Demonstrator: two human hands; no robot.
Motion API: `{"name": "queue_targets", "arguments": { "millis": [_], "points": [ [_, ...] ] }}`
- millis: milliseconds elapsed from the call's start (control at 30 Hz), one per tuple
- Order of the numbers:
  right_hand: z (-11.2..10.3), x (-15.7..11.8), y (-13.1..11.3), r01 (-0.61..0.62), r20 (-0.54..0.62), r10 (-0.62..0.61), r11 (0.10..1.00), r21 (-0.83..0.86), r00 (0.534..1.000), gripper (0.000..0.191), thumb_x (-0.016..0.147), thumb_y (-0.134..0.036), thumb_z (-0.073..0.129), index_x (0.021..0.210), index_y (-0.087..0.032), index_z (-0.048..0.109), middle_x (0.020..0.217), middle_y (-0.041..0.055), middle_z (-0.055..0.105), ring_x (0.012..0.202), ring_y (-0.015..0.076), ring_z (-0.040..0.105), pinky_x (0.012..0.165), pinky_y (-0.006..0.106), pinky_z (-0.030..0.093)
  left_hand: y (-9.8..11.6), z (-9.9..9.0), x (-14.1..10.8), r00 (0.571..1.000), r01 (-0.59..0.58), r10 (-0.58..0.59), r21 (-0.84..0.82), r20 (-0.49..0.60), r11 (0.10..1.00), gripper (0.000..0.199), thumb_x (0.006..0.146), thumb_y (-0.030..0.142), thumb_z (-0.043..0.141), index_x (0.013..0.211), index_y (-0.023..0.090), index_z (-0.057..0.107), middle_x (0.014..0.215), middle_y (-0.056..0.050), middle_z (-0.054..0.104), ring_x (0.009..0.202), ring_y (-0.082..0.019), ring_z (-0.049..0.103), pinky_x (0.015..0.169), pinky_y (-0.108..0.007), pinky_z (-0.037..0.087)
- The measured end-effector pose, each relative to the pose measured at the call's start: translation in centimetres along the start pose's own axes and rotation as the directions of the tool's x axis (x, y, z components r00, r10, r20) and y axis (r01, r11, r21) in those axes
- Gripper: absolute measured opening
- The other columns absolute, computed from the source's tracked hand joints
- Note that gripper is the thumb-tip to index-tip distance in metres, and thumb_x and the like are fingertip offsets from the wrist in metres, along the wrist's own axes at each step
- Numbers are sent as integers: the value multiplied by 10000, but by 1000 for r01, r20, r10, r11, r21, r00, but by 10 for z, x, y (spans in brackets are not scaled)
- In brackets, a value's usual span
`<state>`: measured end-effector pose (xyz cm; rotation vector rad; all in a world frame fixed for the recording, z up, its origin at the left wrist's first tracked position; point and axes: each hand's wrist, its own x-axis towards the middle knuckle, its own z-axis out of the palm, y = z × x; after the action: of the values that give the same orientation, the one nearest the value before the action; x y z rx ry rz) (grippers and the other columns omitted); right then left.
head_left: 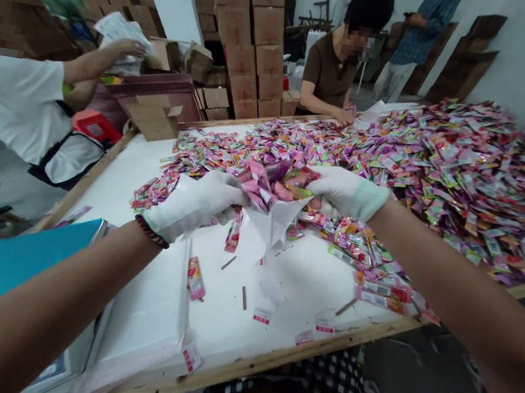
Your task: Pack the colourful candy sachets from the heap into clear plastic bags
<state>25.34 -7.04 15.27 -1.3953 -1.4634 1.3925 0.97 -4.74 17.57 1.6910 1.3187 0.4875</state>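
Observation:
My left hand (201,203), in a white glove with a beaded bracelet at the wrist, is closed on the left edge of a white bag (270,227). Pink and purple candy packets (264,183) stick out of the bag's mouth. On the other side, my right hand (345,193), also gloved, has its fingers curled around a few packets (301,179) at the bag's right rim. Its fingertips are partly hidden by them. Behind both hands spreads a large heap of similar packets (445,172), highest at the right.
A scale with a white platform (151,298) and a blue part (16,270) stands at left. Loose sticks (244,298) and small red-white labels (262,316) lie in front. A co-worker (329,74) handles packets across the wood-edged table (267,357); another person (19,98) is at left. Stacked cartons (248,35) stand behind.

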Motion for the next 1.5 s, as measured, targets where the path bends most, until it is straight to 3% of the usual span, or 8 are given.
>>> {"name": "queue_targets", "arguments": {
  "millis": [333,533,733,900,1133,1233,1333,1500],
  "points": [
    [16,-24,-5,35,59,-36,999,21,998,543,683,-154,583,1220,-175,506,512,-65,582,343,90,487,328,143,339,1,-2,-24,990,-61,87,212,-114,975,169,694,325,606,627,178,557,473,32,517,411,-83,428,387,-193,263],
    [29,-57,2,74,138,-76,997,23,987,766,713,-194,577,1441,-149,346,521,-70,602,332,88,497,340,135,347,-1,9,-48,921,-218,325,408,-213,886,179,708,292,551,573,182,508,498,34,497,490,-89,426,470,-206,291],
    [32,-70,12,28,120,-23,999,-40,992,912,725,-193,564,1544,-152,163,562,-60,634,359,93,518,362,143,365,-25,15,-42,960,-203,268,459,-79,865,226,736,313,552,559,184,494,506,36,482,509,-100,435,485,-229,279],
    [40,-78,17,120,84,-115,991,-54,990,877,763,-236,542,1549,-166,160,558,-74,611,393,102,527,398,166,402,-14,9,-71,855,-223,418,510,-307,831,156,743,250,530,604,197,484,544,40,470,547,-106,443,543,-231,319],
    [62,-105,103,99,-227,-256,839,-535,940,586,859,-298,574,1406,-146,427,672,-18,598,644,171,589,651,284,501,-84,95,-92,834,-374,532,559,-147,740,80,825,191,521,775,203,582,762,-11,641,717,-161,594,664,-275,424],
    [81,-114,149,141,-83,-219,829,-541,972,250,919,-272,483,1086,-182,647,855,46,688,802,188,644,796,315,523,-127,138,-93,891,-345,452,579,-47,739,80,834,158,532,813,195,600,811,-32,658,749,-183,618,683,-298,457],
    [110,-106,183,195,95,-173,765,-614,980,294,905,-175,427,1073,-155,668,1088,111,685,1009,213,643,931,336,511,-143,161,-94,890,-368,456,632,27,682,110,839,141,543,883,199,626,858,-42,673,788,-208,634,710,-328,494],
    [154,-72,201,-37,-36,12,504,-863,999,274,805,-136,611,1065,-72,670,1085,225,654,964,296,654,844,408,546,-147,177,-89,891,-361,451,689,55,629,116,822,144,582,898,196,653,877,-58,694,825,-232,659,740,-367,550]
  ]
}}
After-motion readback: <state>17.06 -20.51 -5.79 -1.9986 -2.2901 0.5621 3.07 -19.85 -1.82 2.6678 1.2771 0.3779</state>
